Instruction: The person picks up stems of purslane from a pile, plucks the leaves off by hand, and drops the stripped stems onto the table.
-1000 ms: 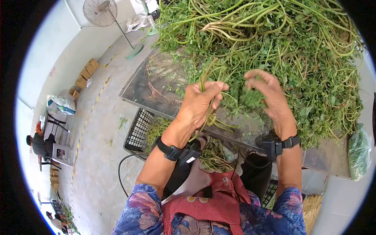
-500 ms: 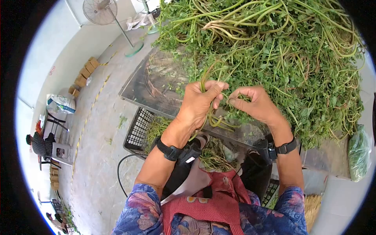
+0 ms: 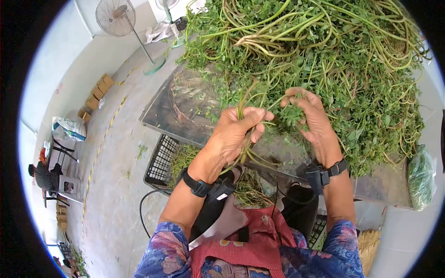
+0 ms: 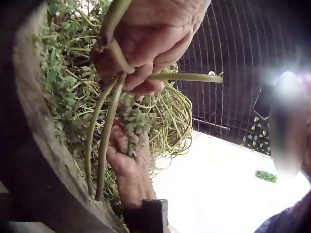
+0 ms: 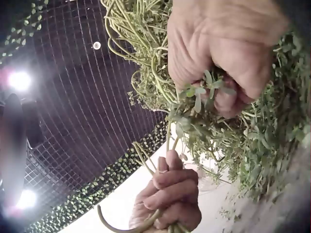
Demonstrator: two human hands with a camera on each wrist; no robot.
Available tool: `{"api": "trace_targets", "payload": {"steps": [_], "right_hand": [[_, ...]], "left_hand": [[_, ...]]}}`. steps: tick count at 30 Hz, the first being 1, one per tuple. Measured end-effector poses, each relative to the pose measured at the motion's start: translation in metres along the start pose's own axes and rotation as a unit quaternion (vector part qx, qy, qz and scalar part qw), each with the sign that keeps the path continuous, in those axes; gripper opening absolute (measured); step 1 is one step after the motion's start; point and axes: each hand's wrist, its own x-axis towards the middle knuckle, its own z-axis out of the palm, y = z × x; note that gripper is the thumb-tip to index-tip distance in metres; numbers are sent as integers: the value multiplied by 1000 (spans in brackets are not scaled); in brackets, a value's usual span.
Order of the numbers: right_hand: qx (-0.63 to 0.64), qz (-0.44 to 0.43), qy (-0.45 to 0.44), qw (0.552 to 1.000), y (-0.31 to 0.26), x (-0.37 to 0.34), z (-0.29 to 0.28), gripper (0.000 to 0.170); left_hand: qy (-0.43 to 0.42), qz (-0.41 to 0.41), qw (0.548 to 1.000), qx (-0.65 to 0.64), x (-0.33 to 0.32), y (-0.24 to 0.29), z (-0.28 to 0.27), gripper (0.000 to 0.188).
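Observation:
My left hand grips a few long green stems above the table's near edge, their ends poking out above and below the fist. Bare, bent lengths of these stems hang below the fingers in the left wrist view. To the right, my right hand holds a leafy tuft in its curled fingers. A thin stem runs between the tuft and the left hand's fingertips. The right wrist view shows small leaves sticking out from the right hand's grasp. Behind both hands spreads a large heap of leafy greens.
The dark table shows bare at its left corner. Below its edge stands a black crate with stems inside. A plastic bag of greens lies at the right. Further off are a standing fan, cardboard boxes and a seated person.
Half a second ago the right hand's fingertips were close beside the left hand; now it is further right and up, with the leafy tuft showing in it. The left hand keeps its grip.

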Motion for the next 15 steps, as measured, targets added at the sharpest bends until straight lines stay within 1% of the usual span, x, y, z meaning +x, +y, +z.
{"api": "trace_targets", "payload": {"steps": [1, 3, 4, 5, 7, 8, 9, 11, 12, 13, 15], "right_hand": [[-1, -1, 0, 1000, 2, 1, 0, 16], [-59, -90, 12, 994, 5, 5, 7, 21], [-110, -101, 42, 988, 4, 4, 10, 25], [-109, -100, 43, 988, 5, 3, 13, 25], [-162, -184, -11, 969, 6, 1, 16, 24], [-161, -159, -4, 974, 10, 2, 13, 19], [-159, -157, -2, 975, 12, 3, 8, 19], [-257, -157, -20, 953, 13, 3, 0, 12], [-307, -192, -27, 932, 13, 3, 0, 11], [-307, -191, -28, 932, 12, 2, 0, 11], [-357, -172, -87, 914, 11, -1, 3, 13]], "left_hand": [[-17, -12, 1000, -10, -2, 0, 0, 20], [-34, -24, 999, -19, -3, -1, 0, 20], [-37, -38, 998, -22, -4, -1, 0, 20], [-39, -53, 998, -25, -5, -1, 1, 20], [-45, -62, 997, -14, -6, -2, 2, 21], [-51, -70, 996, -3, -6, -3, 2, 21], [-50, -72, 996, -3, -7, -3, 2, 21], [-73, -94, 992, 31, -5, -1, 3, 21], [-73, -94, 992, 31, -3, 0, 4, 21], [-60, -83, 993, 56, -1, 2, 5, 20], [-43, -75, 993, 80, 1, -1, 2, 20]]}}
